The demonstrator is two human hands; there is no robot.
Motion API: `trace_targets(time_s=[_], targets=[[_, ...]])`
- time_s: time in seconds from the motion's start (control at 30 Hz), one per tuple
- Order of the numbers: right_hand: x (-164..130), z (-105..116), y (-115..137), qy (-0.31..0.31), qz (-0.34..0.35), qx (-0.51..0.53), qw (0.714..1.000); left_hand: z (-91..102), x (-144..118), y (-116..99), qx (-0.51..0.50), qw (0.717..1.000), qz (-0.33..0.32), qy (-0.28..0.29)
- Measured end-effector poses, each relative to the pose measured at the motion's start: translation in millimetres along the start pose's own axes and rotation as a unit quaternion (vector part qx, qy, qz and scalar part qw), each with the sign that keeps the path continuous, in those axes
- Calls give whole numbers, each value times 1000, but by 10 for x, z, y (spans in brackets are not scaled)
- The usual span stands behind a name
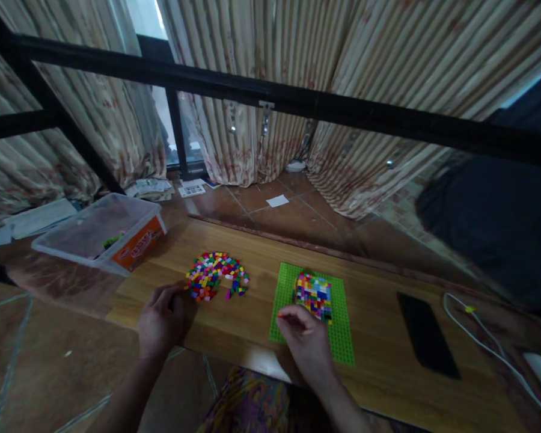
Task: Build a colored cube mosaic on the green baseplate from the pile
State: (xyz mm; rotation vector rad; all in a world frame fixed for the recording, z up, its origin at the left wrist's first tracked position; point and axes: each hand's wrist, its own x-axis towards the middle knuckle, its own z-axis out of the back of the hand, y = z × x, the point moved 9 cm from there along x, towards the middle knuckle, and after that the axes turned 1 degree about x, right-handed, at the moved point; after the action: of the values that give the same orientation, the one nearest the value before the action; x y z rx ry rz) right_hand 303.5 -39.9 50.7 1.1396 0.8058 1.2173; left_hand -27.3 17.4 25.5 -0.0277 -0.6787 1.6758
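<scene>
My right hand (307, 341) is over the lower left part of a green baseplate (341, 337), with thumb and forefinger pinched on a small orange-red building brick (279, 316). On that plate stands a block of multicoloured bricks (313, 291), partly hidden behind my fingers. My left hand (161, 320) rests at the table's near edge, its fingers curled closed beside the left side of a loose pile of small coloured bricks (214, 267). Whatever those fingers may hold is hidden.
A clear plastic box (90, 255) with an orange label stands left of the wooden table (374, 361). Toward the right end lie a flat black object (426, 331) and a white cable (482, 340). A black metal bar (270, 90) crosses beyond the table, before patterned curtains (270, 144).
</scene>
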Motion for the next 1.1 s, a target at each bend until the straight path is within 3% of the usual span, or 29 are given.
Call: trace_targets(time_s=[0.2, 0.33, 0.6, 0.87, 1.1], targets=[[-26, 950, -382, -138, -60, 31, 988, 39, 23, -41, 8, 1000, 19, 16], [126, 1279, -594, -185, -83, 27, 979, 54, 40, -78, 13, 999, 24, 31], [430, 1265, -506, -192, -50, -56, 979, 58, 68, -102, 45, 998, 23, 33], [471, 1171, -467, -214, -26, -126, 968, 37, 68, -34, 37, 998, 45, 31], [482, 1166, -446, -229, -27, -143, 962, 74, 64, -99, 19, 999, 22, 13]])
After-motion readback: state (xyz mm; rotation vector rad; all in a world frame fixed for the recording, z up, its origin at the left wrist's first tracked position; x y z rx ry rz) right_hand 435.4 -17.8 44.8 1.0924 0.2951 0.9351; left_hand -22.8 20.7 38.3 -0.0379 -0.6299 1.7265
